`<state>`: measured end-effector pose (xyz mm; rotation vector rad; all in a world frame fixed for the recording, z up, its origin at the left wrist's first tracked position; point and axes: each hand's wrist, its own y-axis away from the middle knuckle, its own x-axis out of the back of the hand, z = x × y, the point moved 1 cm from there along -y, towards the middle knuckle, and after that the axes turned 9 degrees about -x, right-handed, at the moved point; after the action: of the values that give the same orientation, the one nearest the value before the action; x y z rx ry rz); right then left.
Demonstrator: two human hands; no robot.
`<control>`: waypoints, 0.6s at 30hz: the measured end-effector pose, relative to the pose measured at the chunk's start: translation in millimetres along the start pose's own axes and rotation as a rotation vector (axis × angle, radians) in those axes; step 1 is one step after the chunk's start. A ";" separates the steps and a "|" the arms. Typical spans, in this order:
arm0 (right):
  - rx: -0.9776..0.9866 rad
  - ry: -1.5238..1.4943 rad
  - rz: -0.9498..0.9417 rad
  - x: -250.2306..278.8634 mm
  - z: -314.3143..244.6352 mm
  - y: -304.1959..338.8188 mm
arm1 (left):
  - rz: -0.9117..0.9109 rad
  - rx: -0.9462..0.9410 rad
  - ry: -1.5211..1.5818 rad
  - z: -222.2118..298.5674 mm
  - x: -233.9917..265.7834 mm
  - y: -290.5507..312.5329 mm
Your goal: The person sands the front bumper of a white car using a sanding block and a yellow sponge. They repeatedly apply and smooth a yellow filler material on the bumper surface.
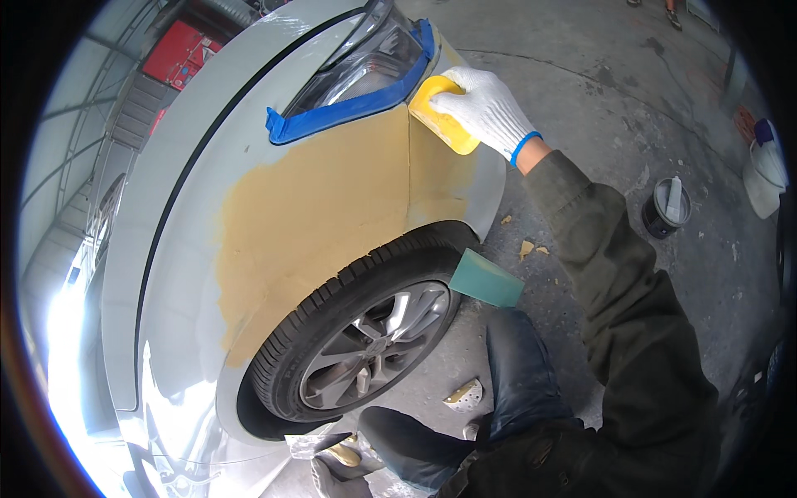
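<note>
My right hand (481,104), in a white knit glove with a blue cuff, is closed round a yellow spreader (452,133). The spreader lies against the car's front corner, just below the headlight (365,75). Blue tape (340,112) edges that headlight. Tan body filler (307,199) covers much of the silver fender above the wheel (374,353). At the bottom, a metal plate (315,444) shows beside a yellowish lump (344,455). A pale grey shape next to it may be my left hand, but its fingers cannot be made out.
A flat green sheet (488,278) sits between the tyre and my right knee. Tan scraps (526,248) dot the concrete floor. To the right stand a dark can (664,216) with a pale tool in it and a white bucket (764,183). Red equipment (178,54) is behind the car.
</note>
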<state>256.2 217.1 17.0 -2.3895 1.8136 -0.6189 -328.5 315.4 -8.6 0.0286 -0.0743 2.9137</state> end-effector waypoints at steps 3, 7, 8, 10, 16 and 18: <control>-0.012 0.031 -0.100 6.2 2.3 -1.9 | 0.012 0.035 0.014 -0.6 1.9 1.0; -0.122 -0.216 -0.162 11.3 27.4 3.0 | 0.026 -0.008 0.006 2.3 -11.1 5.8; -0.116 -0.234 -0.113 12.4 32.7 5.2 | -0.001 0.011 0.040 -0.7 -2.4 2.8; -0.098 -0.271 -0.018 11.0 42.2 8.7 | 0.020 0.022 0.013 -4.0 0.4 1.6; -0.023 -0.267 0.084 -1.2 39.4 0.7 | 0.180 0.034 -0.076 -2.5 -9.4 4.1; 0.042 -0.203 0.154 -5.7 28.8 0.2 | -0.027 0.011 0.102 -13.7 10.4 -3.5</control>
<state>265.2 217.2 -11.0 -2.1705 1.8540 -0.3798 -338.0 321.9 -21.8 -0.1160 -0.0406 2.8828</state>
